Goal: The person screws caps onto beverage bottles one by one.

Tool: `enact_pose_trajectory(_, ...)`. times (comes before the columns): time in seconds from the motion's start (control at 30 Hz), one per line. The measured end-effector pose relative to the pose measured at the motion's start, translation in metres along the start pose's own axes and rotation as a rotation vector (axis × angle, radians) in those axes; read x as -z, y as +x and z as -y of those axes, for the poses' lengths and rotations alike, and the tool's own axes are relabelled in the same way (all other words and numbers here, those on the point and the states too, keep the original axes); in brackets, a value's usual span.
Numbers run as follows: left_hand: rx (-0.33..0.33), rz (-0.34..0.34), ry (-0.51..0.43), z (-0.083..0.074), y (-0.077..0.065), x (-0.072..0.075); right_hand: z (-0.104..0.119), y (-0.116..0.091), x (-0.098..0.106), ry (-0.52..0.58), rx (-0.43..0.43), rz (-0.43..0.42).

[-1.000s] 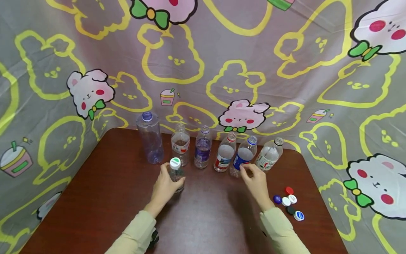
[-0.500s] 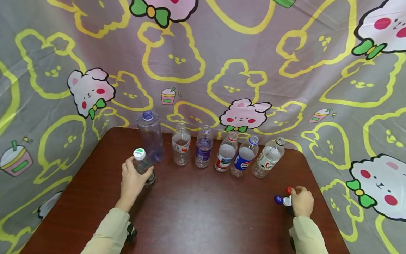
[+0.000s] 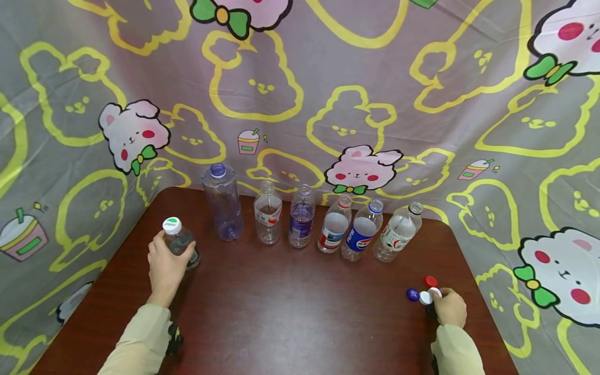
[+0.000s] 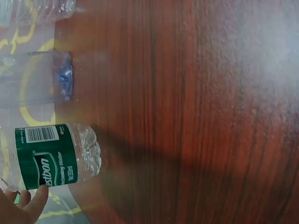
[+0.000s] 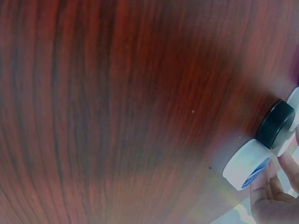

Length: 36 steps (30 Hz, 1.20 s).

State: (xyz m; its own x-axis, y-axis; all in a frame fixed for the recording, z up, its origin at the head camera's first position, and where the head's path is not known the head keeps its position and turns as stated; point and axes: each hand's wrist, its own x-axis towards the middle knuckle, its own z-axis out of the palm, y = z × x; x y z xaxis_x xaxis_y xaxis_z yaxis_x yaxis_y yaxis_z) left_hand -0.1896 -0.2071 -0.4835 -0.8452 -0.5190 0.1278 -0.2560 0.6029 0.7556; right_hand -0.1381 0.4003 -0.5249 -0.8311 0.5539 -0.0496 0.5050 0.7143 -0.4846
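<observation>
In the head view my left hand [image 3: 166, 263] grips a small clear bottle [image 3: 180, 240] by its upper part. The bottle has a white cap [image 3: 172, 225] with a green mark, and a green label [image 4: 46, 156] facing the left wrist camera. It stands upright at the table's left side. My right hand [image 3: 451, 308] is low over the loose caps, its fingertips pinching a white bottle cap [image 3: 435, 292]. Beside those fingers, in the right wrist view, lie a black cap [image 5: 275, 125] and a white cap with a blue top [image 5: 246, 164].
Along the back stand a large bluish bottle [image 3: 222, 203], a purple-labelled bottle [image 3: 301, 221], a Pepsi bottle [image 3: 361, 232] and several others, all uncapped. Near the right hand lie a red cap [image 3: 430, 282], a blue cap [image 3: 412, 295] and another white cap [image 3: 425, 298]. A patterned curtain [image 3: 281, 67] surrounds the table.
My left hand has carried the capped bottle leftward, past the large bluish bottle. My right hand has moved from near the Pepsi bottle right to the loose caps, then slightly closer to me.
</observation>
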Motion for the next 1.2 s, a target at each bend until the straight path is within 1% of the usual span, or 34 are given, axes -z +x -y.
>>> enact_pose_trajectory(0.13, 0.009, -0.009, -0.015, 0.003, 0.003, 0.003, 0.000, 0.001, -0.001, -0.005, 0.001, 0.012)
enact_pose_trajectory(0.37, 0.028, 0.006, -0.030, 0.003, 0.008, 0.006, 0.003, -0.003, 0.004, -0.004, -0.012, 0.013)
enact_pose_trajectory(0.57, 0.043, -0.010, -0.053, 0.003, 0.013, 0.007, 0.006, -0.006, 0.006, -0.018, -0.013, 0.037)
enact_pose_trajectory(0.67, 0.054, 0.002, -0.058, 0.002, 0.016, 0.009, 0.005, -0.005, 0.006, -0.037, -0.001, 0.052)
enact_pose_trajectory(0.83, 0.067, 0.032, -0.053, 0.001, 0.019, 0.010, 0.003, -0.004, 0.006, -0.045, 0.027, 0.048)
enact_pose_trajectory(0.9, 0.078, 0.045, -0.044, 0.002, 0.019, 0.010, 0.002, -0.003, 0.005, -0.038, 0.027, 0.049)
enact_pose_trajectory(1.07, 0.094, 0.048, -0.031, 0.004, 0.017, 0.009, 0.001, -0.002, 0.005, -0.033, 0.004, 0.056)
enact_pose_trajectory(1.2, 0.085, 0.017, -0.053, 0.007, 0.012, 0.008, -0.001, -0.001, 0.009, -0.021, -0.001, 0.048)
